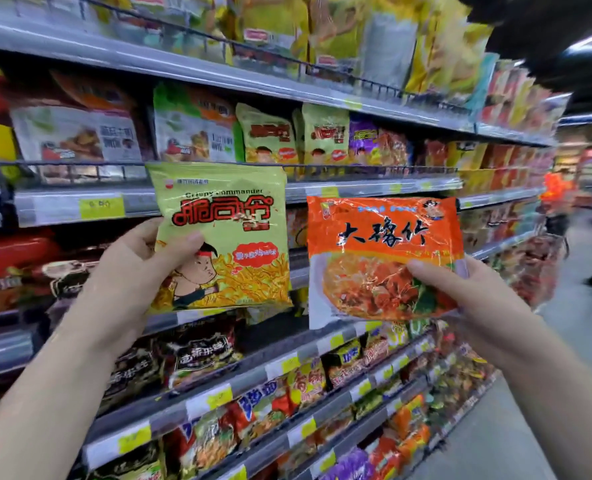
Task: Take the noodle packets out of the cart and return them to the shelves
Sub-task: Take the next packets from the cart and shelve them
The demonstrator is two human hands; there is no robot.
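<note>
- Your left grip (138, 271) holds the green packet (225, 237) by its left edge. The thumb (183, 244) lies across the printed front and the fingers are curled behind it.
- The green packet stands upright, face toward you, in front of the shelves (62, 209). Its top edge overlaps the wire fence (80, 164) of the shelf at eye level.
- Your right grip (460, 296) holds the orange packet (381, 258) by its right edge. The thumb is pressed on the front, near the picture of the noodle bowl, and the fingers are behind it.
- The orange packet is held with its long side level, just beside the green packet and slightly lower. The two packets are apart, with a narrow gap between them.
- Both packets are in the air. Neither rests on a shelf.
- Stock of the same green design (266, 136) stands behind the wire fence, above and to the right of the green packet.
- A yellow price tag (100, 207) sits on the shelf rail to the left of the green packet.
- Lower shelves below your forearms carry dark, red and yellow packets.
- The aisle (581, 323) runs off to your right. What stands there is too blurred to tell.
</note>
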